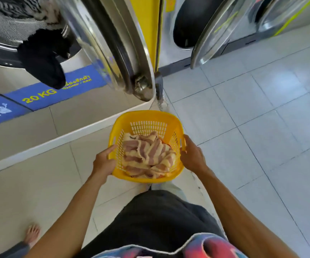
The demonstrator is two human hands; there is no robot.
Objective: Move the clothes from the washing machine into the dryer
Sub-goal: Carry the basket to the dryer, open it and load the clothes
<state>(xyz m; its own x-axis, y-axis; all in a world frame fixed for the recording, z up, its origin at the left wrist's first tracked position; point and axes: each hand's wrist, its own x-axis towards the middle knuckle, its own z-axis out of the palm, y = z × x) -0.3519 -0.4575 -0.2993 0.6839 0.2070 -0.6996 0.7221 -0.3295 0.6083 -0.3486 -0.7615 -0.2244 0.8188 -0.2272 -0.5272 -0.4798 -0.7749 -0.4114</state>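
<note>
Now both hands grip the yellow basket (176,125) by its rim, left hand (103,162) and right hand (192,155) on opposite sides. Inside lies a striped cloth (146,155), likely soft, damp and limp. More clothes (42,58) hang from the washing machine (11,71) mouth; gather them in bunches.

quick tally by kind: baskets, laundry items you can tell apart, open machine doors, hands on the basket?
Yellow basket: 1
Laundry items: 3, namely striped cloth in the basket, black garment hanging from the washer mouth, black-and-white patterned fabric in the drum
Open machine doors: 2, near door, far door
Hands gripping the basket: 2, left hand, right hand
Total: 8
</note>
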